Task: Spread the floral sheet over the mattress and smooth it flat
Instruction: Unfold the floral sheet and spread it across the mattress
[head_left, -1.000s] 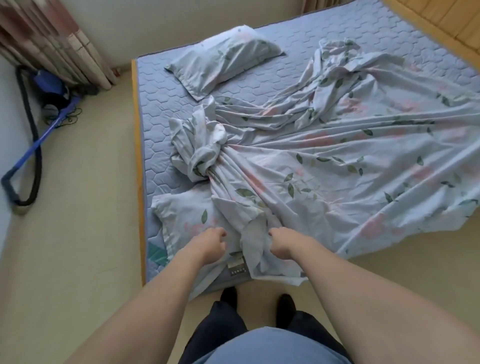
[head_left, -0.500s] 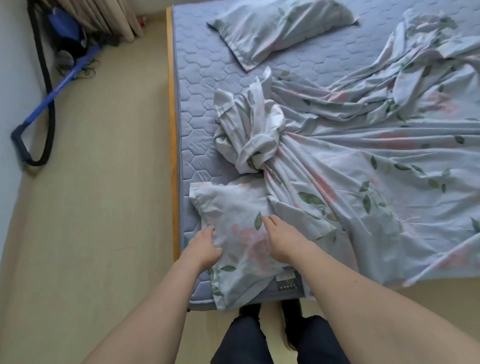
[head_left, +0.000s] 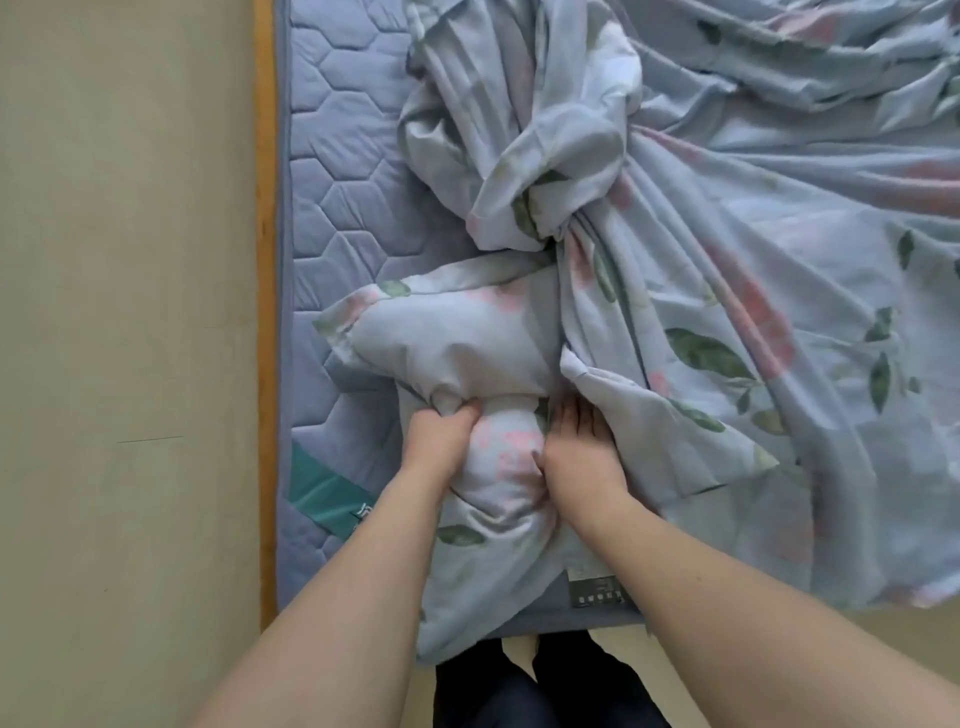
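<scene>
2 hands: both work at the near corner of the bed, close together, with a bulge of cloth between them.
Left hand (head_left: 441, 434): fingers curled into the fabric, gripping a bunched fold of the floral pillow (head_left: 457, 343).
Right hand (head_left: 582, 447): fingers fairly straight, laid flat against the cloth, with the thumb pressed into the bulge; the fingertips reach under a loose flap of the floral sheet (head_left: 753, 312).
Floral sheet: pale blue with pink blooms and green leaves; it lies crumpled over the right part of the mattress (head_left: 343, 171), twisted into a thick knot (head_left: 540, 171) near the middle, with deep creases fanning out to the right. Its near edge hangs past the foot of the bed.
Floral pillow: same print, lying on the near left part of the mattress, its right side under the sheet.
Mattress: blue-grey quilted hexagon pattern, bare on the left strip, with a teal corner patch (head_left: 322, 488) and a grey label (head_left: 597, 587) at the near edge.
Bed frame (head_left: 266, 312): orange wooden edge along the left.
Floor (head_left: 124, 364): beige.
</scene>
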